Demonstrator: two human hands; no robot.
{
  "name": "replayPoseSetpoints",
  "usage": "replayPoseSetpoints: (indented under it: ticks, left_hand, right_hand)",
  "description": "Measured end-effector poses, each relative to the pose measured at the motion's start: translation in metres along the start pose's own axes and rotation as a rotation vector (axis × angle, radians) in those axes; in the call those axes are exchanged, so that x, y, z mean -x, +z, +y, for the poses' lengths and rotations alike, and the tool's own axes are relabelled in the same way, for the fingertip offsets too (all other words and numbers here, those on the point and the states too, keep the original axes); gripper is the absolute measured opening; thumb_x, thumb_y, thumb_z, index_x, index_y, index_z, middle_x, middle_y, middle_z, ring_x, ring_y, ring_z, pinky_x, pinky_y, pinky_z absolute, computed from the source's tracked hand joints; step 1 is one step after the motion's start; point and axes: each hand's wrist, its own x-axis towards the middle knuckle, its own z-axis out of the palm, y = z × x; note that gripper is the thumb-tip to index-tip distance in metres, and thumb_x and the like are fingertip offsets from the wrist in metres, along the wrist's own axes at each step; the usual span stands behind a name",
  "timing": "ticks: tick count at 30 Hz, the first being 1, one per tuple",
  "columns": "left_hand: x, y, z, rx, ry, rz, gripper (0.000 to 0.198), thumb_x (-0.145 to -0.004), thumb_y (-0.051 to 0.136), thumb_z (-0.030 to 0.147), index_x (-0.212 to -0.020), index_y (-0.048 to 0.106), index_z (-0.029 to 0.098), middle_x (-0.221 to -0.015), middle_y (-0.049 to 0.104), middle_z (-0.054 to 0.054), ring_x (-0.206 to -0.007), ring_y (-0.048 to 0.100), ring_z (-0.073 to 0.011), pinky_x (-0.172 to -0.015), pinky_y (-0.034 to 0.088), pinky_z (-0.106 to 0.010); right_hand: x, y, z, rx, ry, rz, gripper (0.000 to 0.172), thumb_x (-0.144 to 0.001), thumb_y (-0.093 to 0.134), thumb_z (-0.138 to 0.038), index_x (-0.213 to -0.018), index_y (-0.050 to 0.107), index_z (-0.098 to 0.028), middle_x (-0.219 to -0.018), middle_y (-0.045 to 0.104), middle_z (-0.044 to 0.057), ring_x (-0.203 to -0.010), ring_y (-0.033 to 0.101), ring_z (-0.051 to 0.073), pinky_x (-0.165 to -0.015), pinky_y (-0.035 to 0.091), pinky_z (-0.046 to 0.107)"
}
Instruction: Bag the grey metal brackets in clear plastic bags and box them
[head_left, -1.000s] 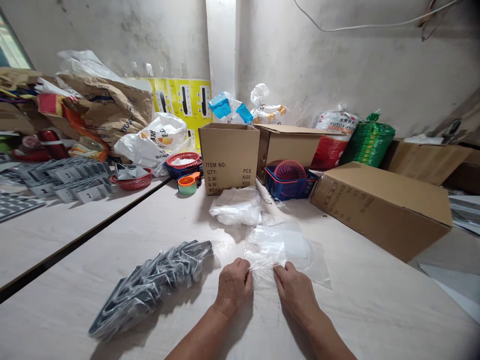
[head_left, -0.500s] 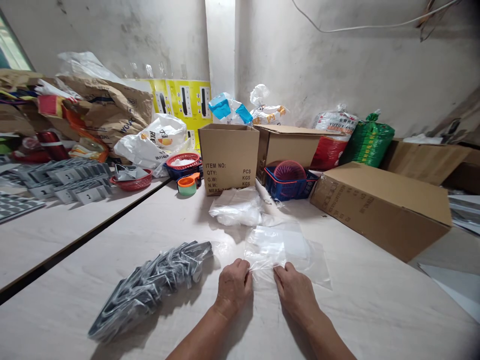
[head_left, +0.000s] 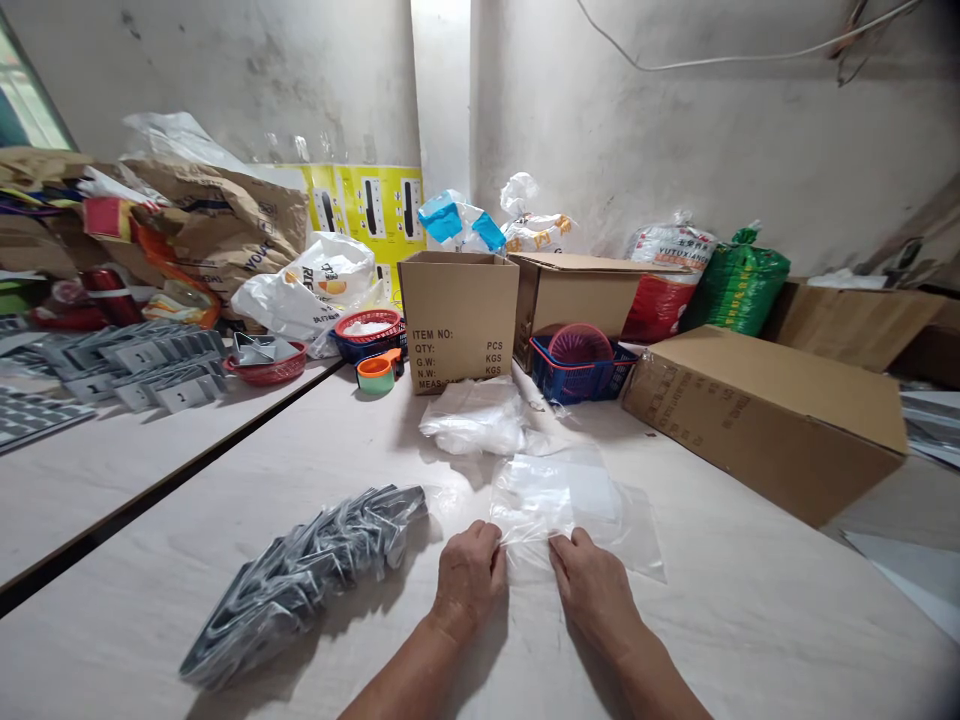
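A clear plastic bag (head_left: 574,510) lies flat on the pale wooden table (head_left: 720,620). My left hand (head_left: 469,582) and my right hand (head_left: 592,590) pinch its near edge between fingers and thumbs, a small gap between them. Just left of my left hand rests a long bundle of grey metal pieces wrapped in clear plastic (head_left: 307,575). Beyond the bag, a crumpled heap of clear plastic bags (head_left: 476,420) sits at the foot of a cardboard box.
Cardboard boxes (head_left: 761,420) (head_left: 457,320) stand along the table's far side, with a blue basket (head_left: 581,370) and a tape roll (head_left: 375,372) near them. Grey metal brackets (head_left: 135,360) lie on an adjoining table at left. Sacks and plastic bags fill the back.
The view has shifted slightly, so the scene sits a little lower in the picture. My hands keep their hold on the bag, with no visible change in their grip.
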Motion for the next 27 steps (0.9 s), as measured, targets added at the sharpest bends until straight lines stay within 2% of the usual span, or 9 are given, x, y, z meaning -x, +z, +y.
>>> replayPoseSetpoints:
  ticks: [27]
  left_hand:
    - [-0.0011,0.0011,-0.0008,0.000,0.013,0.003,0.017,-0.078,0.041,0.014,-0.078,0.058,0.018,-0.077,0.060,-0.005,-0.071,0.056,-0.0186,-0.065,0.037,-0.029]
  right_hand:
    - [-0.0016,0.0002,0.0004,-0.016,0.002,0.001,0.018,-0.092,0.041,-0.022,-0.099,0.058,-0.023,-0.082,0.056,0.002,-0.066,0.059,0.015,-0.053,0.026,0.026]
